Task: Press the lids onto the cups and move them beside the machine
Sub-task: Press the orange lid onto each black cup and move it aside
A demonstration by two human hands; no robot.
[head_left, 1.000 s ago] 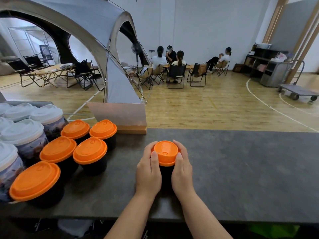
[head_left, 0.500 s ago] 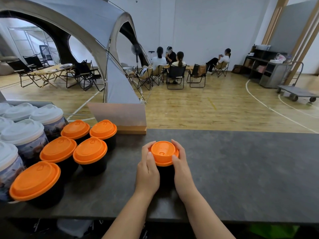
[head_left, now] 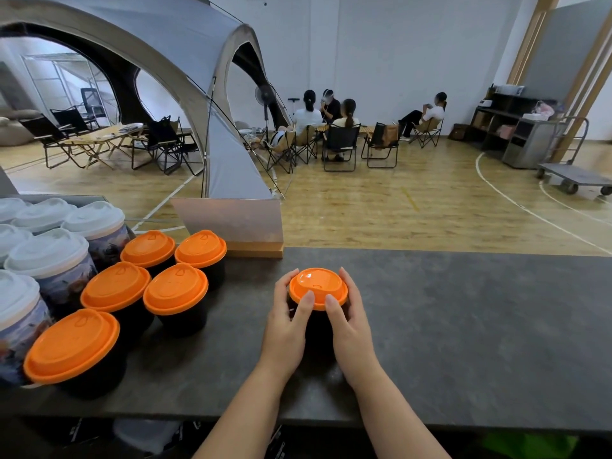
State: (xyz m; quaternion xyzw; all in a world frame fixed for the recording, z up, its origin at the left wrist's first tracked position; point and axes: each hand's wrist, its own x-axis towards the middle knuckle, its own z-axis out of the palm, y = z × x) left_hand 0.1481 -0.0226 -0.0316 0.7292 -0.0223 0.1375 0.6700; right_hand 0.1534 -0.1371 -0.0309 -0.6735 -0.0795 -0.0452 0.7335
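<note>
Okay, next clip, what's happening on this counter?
A person holds a black cup on the dark grey counter between both hands, the left hand and right hand wrapped round its sides with both thumbs pressing on the near rim of its round orange plastic lid. To the left stand five black cups with orange lids already on, beside taller printed cups with white lids. No machine is identifiable in view.
</note>
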